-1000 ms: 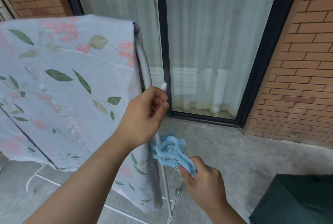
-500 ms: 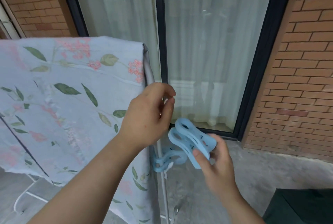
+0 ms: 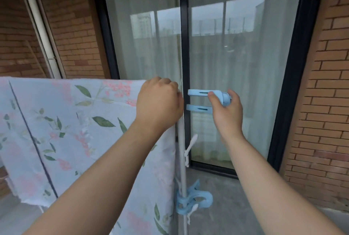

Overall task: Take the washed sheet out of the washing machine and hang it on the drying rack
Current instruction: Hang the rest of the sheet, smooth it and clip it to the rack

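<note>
Both hands are up at the rack's corner: my left hand (image 3: pixel 158 102) is clenched over the top right corner of the sheet (image 3: pixel 75 131), and my right hand (image 3: pixel 224 110) squeezes a blue clip (image 3: pixel 202 100), whose two arms stand spread apart and point at that corner without touching it. Behind them is the glass door (image 3: pixel 245 55) with a brick wall (image 3: pixel 324 93) beside it. My flowered sheet hangs draped over the drying rack, its right edge along the rack's white pole (image 3: pixel 182 168). Low on that pole sits a second blue clip (image 3: pixel 194 199), and above it a small white peg (image 3: pixel 190 146).
</note>
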